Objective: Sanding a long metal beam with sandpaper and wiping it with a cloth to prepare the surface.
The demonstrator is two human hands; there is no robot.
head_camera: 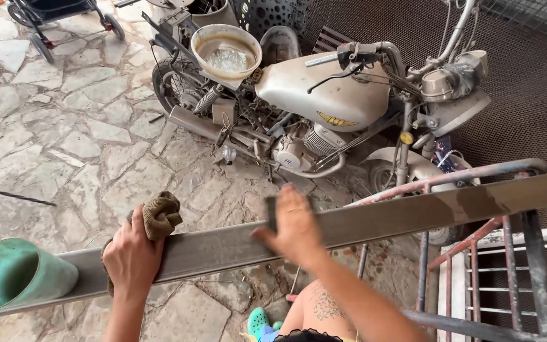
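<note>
Head view: a green bucket (14,272) sits near left on the long grey metal beam (223,246). The left hand (132,256) grips beam and brown rag (159,215) together. The right hand (295,227) lies open-palmed against the beam. A dusty motorcycle (324,101) stands far behind.

It was an outdoor yard used as a rough workshop: an irregular stone-paved floor (64,139), a dusty old motorcycle (324,107), wire-mesh fencing (527,82) and a rusted metal frame (476,253).
</note>
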